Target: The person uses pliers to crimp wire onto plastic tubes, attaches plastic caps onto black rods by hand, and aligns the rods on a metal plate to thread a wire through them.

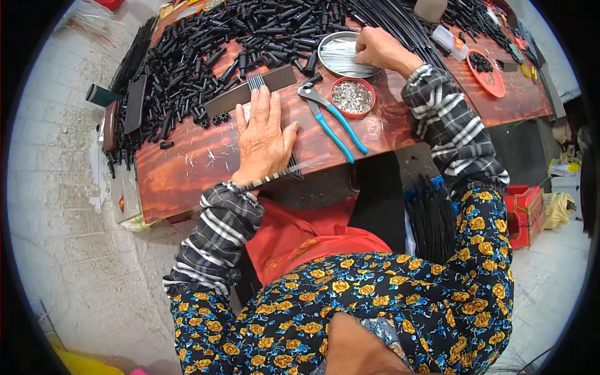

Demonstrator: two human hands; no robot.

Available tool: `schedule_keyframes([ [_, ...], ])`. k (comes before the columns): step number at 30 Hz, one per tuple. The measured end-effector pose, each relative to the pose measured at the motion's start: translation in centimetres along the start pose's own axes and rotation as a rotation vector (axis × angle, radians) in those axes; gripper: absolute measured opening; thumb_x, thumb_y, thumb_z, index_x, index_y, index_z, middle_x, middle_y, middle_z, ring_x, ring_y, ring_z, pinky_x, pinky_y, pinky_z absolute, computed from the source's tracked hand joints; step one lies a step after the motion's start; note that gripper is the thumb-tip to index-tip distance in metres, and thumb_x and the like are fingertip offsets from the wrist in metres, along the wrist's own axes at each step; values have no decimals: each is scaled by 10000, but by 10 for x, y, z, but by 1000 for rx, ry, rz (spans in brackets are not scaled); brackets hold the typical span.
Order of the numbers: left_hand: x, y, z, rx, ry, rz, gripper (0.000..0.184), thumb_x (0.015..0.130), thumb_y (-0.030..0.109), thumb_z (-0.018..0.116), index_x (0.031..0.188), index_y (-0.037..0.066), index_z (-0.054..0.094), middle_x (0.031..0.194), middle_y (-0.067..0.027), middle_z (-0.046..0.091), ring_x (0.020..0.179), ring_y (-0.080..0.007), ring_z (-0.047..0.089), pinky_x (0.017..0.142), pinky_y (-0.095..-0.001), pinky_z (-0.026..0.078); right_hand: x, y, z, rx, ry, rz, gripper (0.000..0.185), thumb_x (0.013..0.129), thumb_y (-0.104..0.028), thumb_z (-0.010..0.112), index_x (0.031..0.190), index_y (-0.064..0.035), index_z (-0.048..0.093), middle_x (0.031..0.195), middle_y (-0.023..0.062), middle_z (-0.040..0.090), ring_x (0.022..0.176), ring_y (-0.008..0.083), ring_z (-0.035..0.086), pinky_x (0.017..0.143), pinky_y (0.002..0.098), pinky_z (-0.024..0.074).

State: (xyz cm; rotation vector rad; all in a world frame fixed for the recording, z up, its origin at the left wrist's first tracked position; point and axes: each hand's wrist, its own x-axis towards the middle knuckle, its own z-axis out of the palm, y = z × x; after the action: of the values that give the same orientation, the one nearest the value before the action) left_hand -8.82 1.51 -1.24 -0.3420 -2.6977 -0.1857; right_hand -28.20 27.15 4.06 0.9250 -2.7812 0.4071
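My left hand (pixel 264 137) lies flat, palm down, on several thin dark rods (pixel 256 82) near the table's front edge, its fingers stretched forward. The rod tips show beyond the fingertips against a dark bar (pixel 281 77). My right hand (pixel 379 50) reaches into a round metal tray (pixel 337 69) of thin silvery pins (pixel 342 55), fingers bent down; whether it grips a pin is hidden. Between the hands lie blue-handled pliers (pixel 335 127) and a red dish (pixel 335 108) of small metal pieces (pixel 352 97).
Black tubular parts (pixel 187 75) are heaped at the back left of the wooden table (pixel 181 178). Long black rods (pixel 406 26) lie behind my right hand. At the right are a clear box (pixel 448 41) and a red plate (pixel 492 82) with black pieces.
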Motion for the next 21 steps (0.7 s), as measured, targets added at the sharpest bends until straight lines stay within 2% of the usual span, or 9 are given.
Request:
schedule_keyframes([
  [2,-1,0,1,-6,9,-7,643,876,362,553,1373,-14,394,1471,-210,295,1391,-336,243,1125,-523,112,2,0,3,47,-28,-5,137,633,-57,628,734,-16,711,731,232,646,732,368,658,683,418,522],
  [3,-1,0,0,-15,21,-5,604,897,355,530,1370,-1,407,1470,-209,301,1394,-329,243,1126,-520,111,2,1,4,50,-32,-4,137,633,-57,628,734,-16,711,731,232,646,732,368,658,683,418,522],
  [7,0,1,-1,-29,1,-9,630,889,357,546,1376,-12,395,1475,-214,291,1400,-331,232,1117,-542,115,1,5,0,43,-6,-22,115,625,-16,600,693,4,691,672,244,617,680,387,643,633,426,517],
  [9,0,0,-1,-23,-2,-2,652,879,362,554,1378,-21,385,1473,-224,287,1398,-342,230,1115,-548,116,3,8,-4,-44,20,-95,111,649,-44,596,693,48,640,612,243,558,558,371,594,528,397,459],
  [13,-2,0,1,-10,-4,6,699,859,373,571,1387,-34,360,1472,-240,273,1396,-362,222,1112,-557,116,8,-5,-14,-6,123,-164,94,643,-33,583,656,52,621,597,243,546,523,371,576,513,399,452],
  [14,-2,1,1,-8,-1,2,702,858,373,572,1390,-31,356,1476,-237,267,1399,-359,216,1113,-556,112,12,-11,-19,23,21,-202,104,662,-45,598,686,52,630,588,221,571,522,345,598,520,384,470],
  [15,-2,2,0,-7,-5,1,702,858,373,572,1390,-31,356,1476,-237,267,1399,-359,216,1113,-556,112,10,-41,-36,196,-141,-18,122,704,-64,612,742,47,647,612,184,615,545,316,627,540,367,494],
  [19,0,3,-4,-24,-43,-31,692,858,352,578,1391,-25,352,1481,-221,262,1407,-350,192,1121,-542,99,25,-82,-9,329,-141,-335,205,729,-42,617,915,-12,699,763,183,673,692,306,671,637,353,525],
  [21,0,3,-5,-45,-41,-29,690,857,349,578,1389,-29,353,1478,-224,265,1405,-351,198,1124,-535,102,34,-97,8,324,-180,-337,308,707,-16,623,1005,-43,698,822,205,676,760,310,677,685,355,528],
])
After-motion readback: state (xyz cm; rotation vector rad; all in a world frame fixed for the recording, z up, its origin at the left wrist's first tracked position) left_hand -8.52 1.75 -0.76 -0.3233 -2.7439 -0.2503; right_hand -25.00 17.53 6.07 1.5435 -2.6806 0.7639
